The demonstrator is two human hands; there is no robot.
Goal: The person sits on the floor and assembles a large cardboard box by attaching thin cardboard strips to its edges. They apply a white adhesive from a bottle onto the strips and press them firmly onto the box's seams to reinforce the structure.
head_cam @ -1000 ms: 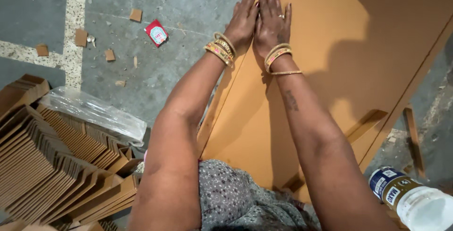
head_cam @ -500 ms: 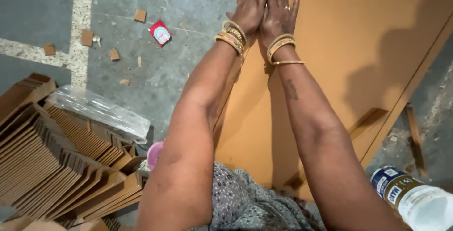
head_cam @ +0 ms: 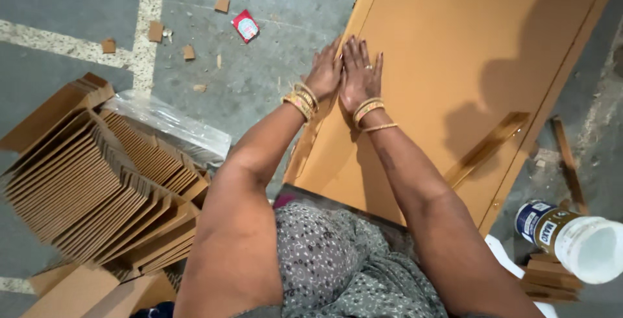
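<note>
on the floor, both hands, left and right, press flat, grip released, on the cardboard sheet's left fold.

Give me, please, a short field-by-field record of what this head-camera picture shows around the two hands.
Left hand: flat, palm down on the left edge of the cardboard sheet
Right hand: flat on the sheet, beside the left hand
Wrists: bangles on both
Left of the person: fanned stack of folded cardboard pieces, clear plastic wrap behind it
Floor: cardboard scraps, small red packet
Lower right: white plastic jar lying on its side
</note>
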